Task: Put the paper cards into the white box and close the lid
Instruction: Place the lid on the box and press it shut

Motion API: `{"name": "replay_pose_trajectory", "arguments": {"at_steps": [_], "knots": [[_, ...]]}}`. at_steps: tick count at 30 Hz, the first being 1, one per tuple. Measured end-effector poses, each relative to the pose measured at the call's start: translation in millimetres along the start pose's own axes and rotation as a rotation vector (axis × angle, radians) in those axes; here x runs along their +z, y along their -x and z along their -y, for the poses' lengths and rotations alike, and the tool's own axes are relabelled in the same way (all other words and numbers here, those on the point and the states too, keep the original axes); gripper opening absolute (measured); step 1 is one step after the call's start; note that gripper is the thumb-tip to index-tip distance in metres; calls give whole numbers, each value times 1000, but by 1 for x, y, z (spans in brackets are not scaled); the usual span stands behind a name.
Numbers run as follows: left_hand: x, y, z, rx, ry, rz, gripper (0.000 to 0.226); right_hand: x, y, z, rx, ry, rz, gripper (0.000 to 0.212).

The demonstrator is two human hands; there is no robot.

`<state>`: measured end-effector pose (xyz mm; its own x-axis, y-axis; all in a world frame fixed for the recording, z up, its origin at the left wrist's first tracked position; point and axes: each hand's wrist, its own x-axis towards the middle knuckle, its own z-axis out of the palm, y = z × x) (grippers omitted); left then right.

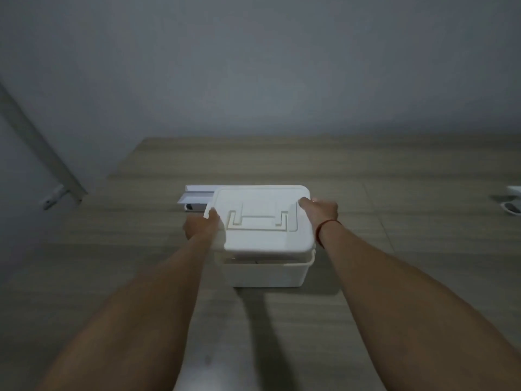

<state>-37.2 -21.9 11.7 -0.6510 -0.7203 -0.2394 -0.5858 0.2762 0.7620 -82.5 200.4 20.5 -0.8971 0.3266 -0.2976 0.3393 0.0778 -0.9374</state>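
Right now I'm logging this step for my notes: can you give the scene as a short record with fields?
lid: white lid, held over the box, front edge not yet seated
box: white box on the wooden table
left hand: left hand grips the lid's left edge
right hand: right hand grips the lid's right edge
behind box: white paper items, partly hidden

Two bare arms with no sleeves. The right hand (321, 210) has a thin red string (324, 227) tied around the wrist, just behind it. The left hand (201, 225) wears nothing.
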Motion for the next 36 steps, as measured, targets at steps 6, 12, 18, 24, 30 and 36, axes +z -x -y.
{"name": "replay_pose_trajectory", "arguments": {"at_steps": [6, 12, 18, 24, 30, 36], "knots": [[26, -18, 17, 52, -158, 66, 60, 19, -10, -32, -44, 274, -25, 35], [39, -19, 30, 58, -213, 83, 52, 21, -19, -49, 2, 422, -41, 40], [46, -22, 37, 39, -175, 72, 53, 27, -19, -58, -4, 430, -38, 45], [51, -30, 39, 13, -110, 111, 47, 25, -17, -65, -14, 520, -19, 47], [54, -35, 40, -69, -36, 150, 57, 27, -18, -74, -31, 551, -55, 48], [62, -33, 54, -135, -35, 163, 71, 33, -15, -85, -49, 392, -112, 46]]}}
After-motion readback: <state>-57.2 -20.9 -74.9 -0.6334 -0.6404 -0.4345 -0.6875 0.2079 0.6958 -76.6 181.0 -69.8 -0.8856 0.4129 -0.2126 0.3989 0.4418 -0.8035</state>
